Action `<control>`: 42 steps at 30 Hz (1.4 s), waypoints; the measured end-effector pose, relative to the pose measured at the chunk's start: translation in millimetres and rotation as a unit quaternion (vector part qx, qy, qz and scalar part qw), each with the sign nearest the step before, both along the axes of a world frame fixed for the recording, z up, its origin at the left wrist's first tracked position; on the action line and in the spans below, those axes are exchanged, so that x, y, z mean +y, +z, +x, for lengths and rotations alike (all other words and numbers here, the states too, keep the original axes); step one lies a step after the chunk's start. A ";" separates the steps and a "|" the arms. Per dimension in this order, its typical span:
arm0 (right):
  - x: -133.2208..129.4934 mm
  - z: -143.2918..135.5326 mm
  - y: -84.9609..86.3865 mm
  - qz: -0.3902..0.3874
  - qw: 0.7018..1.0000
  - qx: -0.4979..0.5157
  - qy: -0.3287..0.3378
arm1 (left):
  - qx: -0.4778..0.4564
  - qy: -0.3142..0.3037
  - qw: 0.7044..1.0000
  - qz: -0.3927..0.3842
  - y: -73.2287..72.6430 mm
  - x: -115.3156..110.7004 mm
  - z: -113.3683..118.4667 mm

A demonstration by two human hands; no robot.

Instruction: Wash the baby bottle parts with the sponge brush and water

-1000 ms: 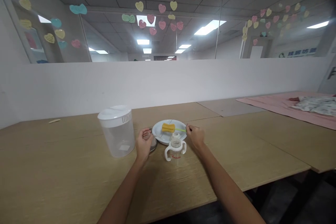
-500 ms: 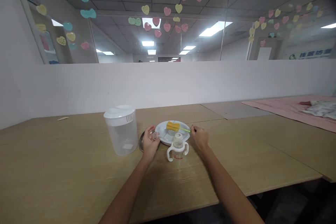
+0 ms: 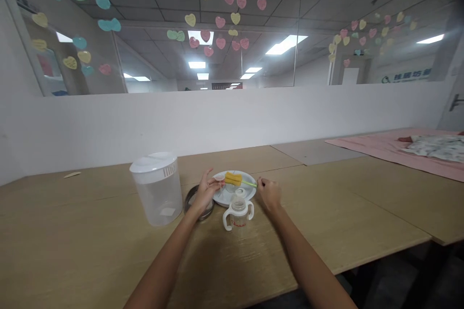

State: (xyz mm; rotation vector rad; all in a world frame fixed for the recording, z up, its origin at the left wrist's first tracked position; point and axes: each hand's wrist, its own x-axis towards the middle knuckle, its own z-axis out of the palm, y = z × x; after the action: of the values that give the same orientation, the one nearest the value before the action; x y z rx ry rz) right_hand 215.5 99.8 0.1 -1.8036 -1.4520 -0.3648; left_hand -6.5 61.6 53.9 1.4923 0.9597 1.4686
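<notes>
My right hand [image 3: 268, 193] is closed round the green handle of a brush with a yellow sponge head [image 3: 233, 178]. The sponge is over a white plate [image 3: 222, 198]. My left hand [image 3: 207, 190] pinches a small clear piece [image 3: 219, 178] left of the sponge, close to it. In front of the plate stands a clear bottle [image 3: 238, 217] with two white handles, its top open. A white ring [image 3: 240, 193] shows just behind the bottle. Under my left hand lies a round metal dish [image 3: 188, 200].
A tall translucent container [image 3: 157, 193] with a white lid stands left of the dish. Farther left lies a small flat tan piece [image 3: 72, 174]. A pink cloth [image 3: 384, 147] with a patterned cloth [image 3: 435, 147] covers the far right. A white wall rises behind the table.
My left hand has turned, bringing the clear piece near the sponge and uncovering more of the metal dish. The whole view has shifted slightly. My right hand still grips the brush.
</notes>
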 end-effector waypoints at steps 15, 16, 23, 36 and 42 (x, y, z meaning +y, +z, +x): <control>1.0 0.7 -1.2 -0.008 1.000 0.018 -0.008 | 0.404 -0.021 0.910 0.092 13.2 -4.3 8.1; 0.6 0.6 -1.0 -0.006 1.000 0.016 -0.005 | 0.375 -0.033 0.924 0.061 12.6 -1.1 9.8; -3.1 2.5 3.5 -0.020 0.998 0.050 -0.024 | 0.219 0.001 0.975 -0.030 2.1 17.9 17.7; -5.6 4.3 11.0 -0.092 0.987 0.130 -0.026 | -0.116 0.032 0.990 -0.074 33.9 -6.4 23.5; -3.9 3.9 8.4 -0.085 0.989 0.121 -0.023 | -0.075 0.114 0.991 -0.003 37.7 -18.9 0.9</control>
State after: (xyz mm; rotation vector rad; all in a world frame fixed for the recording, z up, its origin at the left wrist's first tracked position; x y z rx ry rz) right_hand 219.4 95.9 8.5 -1.9450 -1.3047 -0.0414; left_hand -5.6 42.8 91.6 1.2793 1.0689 1.7116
